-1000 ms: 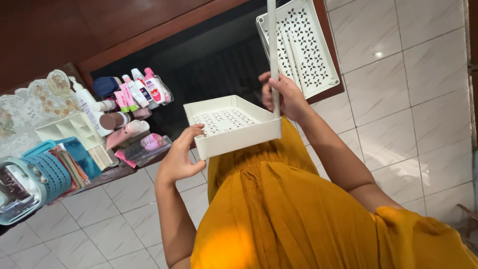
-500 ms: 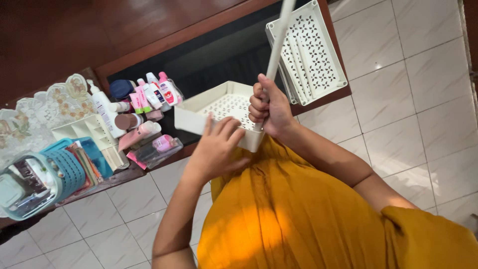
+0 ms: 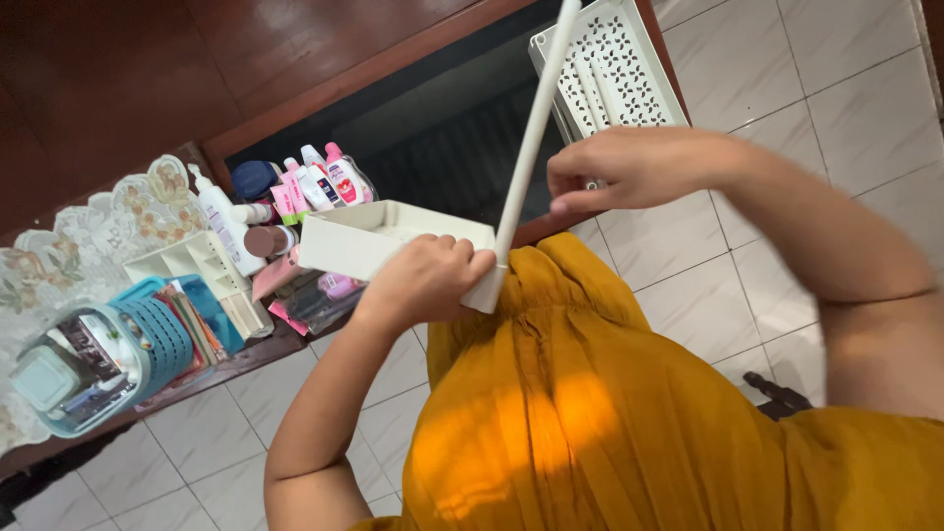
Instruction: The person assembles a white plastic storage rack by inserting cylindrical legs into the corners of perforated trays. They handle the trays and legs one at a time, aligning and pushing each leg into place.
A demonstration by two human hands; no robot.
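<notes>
My left hand (image 3: 425, 280) grips the near rim of a white plastic tray (image 3: 364, 241) with a perforated bottom, held above my lap in front of my orange garment (image 3: 590, 413). A long white pole (image 3: 534, 138) rises from the tray's near right corner toward the top of the view. My right hand (image 3: 629, 167) hovers beside the pole about halfway up, fingers curled, thumb close to it; whether it touches the pole is unclear. A second white perforated tray (image 3: 619, 69) leans at the top right behind the pole.
A dark wooden shelf unit (image 3: 295, 59) runs across the top. On its low ledge stand several pink and white bottles (image 3: 315, 182), a white divided organizer (image 3: 197, 265), a teal basket (image 3: 147, 339) with books and a lace cloth (image 3: 88, 236). White floor tiles (image 3: 836, 88) lie around.
The tray has tilted so its side faces the camera. My right hand has left the pole's base and moved up and right. My left hand has shifted to the tray's corner by the pole.
</notes>
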